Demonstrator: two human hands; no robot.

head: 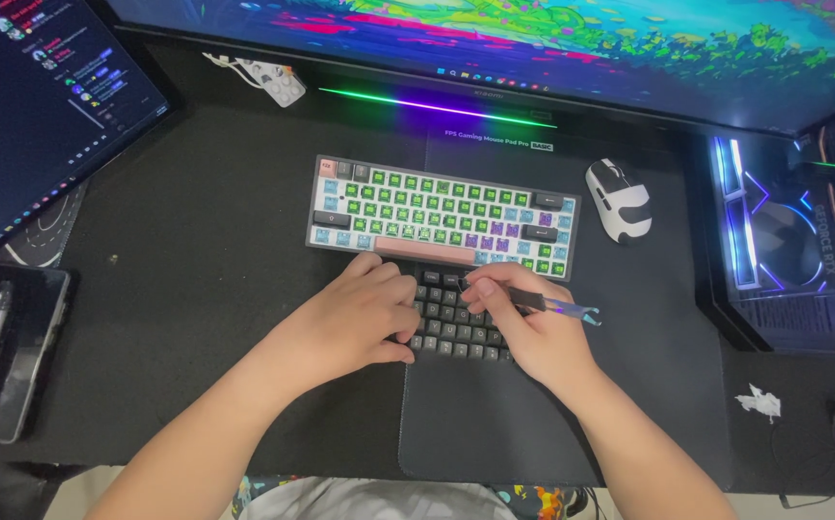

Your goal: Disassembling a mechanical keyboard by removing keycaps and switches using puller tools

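Head view: on the dark tabletop (196,289), the left hand (360,313) lies flat, fingers spread and holding nothing, on a block of dark keycaps (451,323), while the right hand (523,323) at 3 o'clock of it has its grip pinched shut on a thin keycap puller (557,307). At 12 o'clock lies the stripped keyboard (442,217) with green switches and a pink spacebar; a white mouse (618,200) sits at its 3 o'clock, a crumpled paper scrap (757,402) at 4 o'clock, a dark tray (8,347) holding a dark object at 9 o'clock.

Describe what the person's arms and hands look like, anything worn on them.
Both forearms are bare, with no sleeves in view. The left hand and right hand wear no gloves, and no rings, watch or bracelet show. The fingernails look short and unpainted.
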